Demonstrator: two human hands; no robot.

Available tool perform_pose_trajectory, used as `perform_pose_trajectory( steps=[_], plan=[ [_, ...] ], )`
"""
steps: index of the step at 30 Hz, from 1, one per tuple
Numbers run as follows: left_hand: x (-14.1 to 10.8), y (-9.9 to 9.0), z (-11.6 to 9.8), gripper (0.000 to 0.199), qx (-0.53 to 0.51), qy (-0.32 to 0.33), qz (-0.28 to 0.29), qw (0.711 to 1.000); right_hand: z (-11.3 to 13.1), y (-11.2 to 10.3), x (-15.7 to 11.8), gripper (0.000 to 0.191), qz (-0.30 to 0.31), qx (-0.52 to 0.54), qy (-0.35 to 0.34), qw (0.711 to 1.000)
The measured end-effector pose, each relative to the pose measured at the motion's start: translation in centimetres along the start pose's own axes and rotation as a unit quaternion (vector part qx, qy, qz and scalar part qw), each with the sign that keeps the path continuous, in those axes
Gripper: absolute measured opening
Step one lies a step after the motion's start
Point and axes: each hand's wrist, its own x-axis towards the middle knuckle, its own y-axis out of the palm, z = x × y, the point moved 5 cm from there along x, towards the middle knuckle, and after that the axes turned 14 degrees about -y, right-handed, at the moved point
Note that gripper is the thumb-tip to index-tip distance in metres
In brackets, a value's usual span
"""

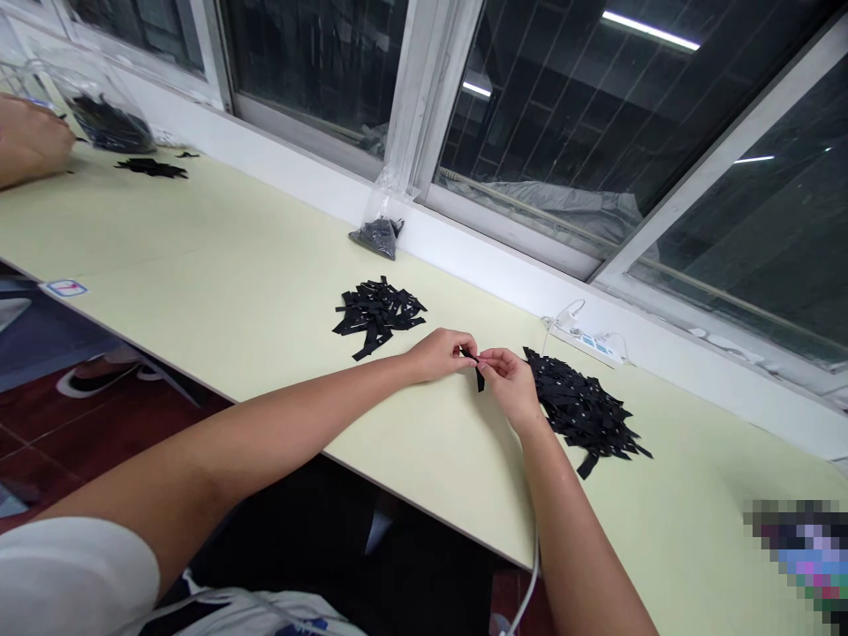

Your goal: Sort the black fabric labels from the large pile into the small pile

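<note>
My left hand point(445, 355) and my right hand point(509, 382) meet over the table, both closed in a pinch on one short black strap piece point(480, 380). Its lower end hangs down between them; the fingers hide the rest. Left of my hands lies a loose pile of black strap pieces point(377, 311), with small light spots on some. A larger pile of similar black pieces point(583, 406) lies just beyond and right of my right hand.
A clear bag with dark pieces point(381, 231) stands by the window ledge. A power strip point(589, 343) lies against the ledge, and a white cable point(533, 565) hangs over the table edge. At far left are another person's hand point(33, 140), a bag point(109, 119) and black pieces point(152, 168).
</note>
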Motion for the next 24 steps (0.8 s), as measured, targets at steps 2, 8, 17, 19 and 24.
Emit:
perform_pose_trajectory(
  steps=[2, 8, 17, 19, 24],
  plan=[
    [-0.07, 0.04, -0.09, 0.013, 0.004, 0.007, 0.004, 1.0, -0.03, -0.04, -0.01, 0.035, -0.004, -0.001, 0.004, 1.0],
    [-0.16, 0.0, -0.56, 0.011, 0.062, 0.059, 0.008, 0.996, -0.13, 0.11, -0.08, 0.036, -0.02, 0.012, 0.041, 0.999],
    [-0.36, 0.33, -0.51, 0.013, 0.122, 0.088, 0.016, 0.988, 0.26, 0.29, -0.2, 0.043, -0.035, 0.034, 0.069, 0.996],
    [-0.42, 0.48, -0.45, 0.014, 0.124, 0.085, 0.022, 0.988, 0.43, 0.33, -0.28, 0.042, -0.04, 0.038, 0.074, 0.996],
    [-0.48, 0.78, -0.34, 0.014, 0.129, 0.075, 0.03, 0.988, 0.54, 0.33, -0.48, 0.04, -0.048, 0.035, 0.097, 0.994]
  ],
)
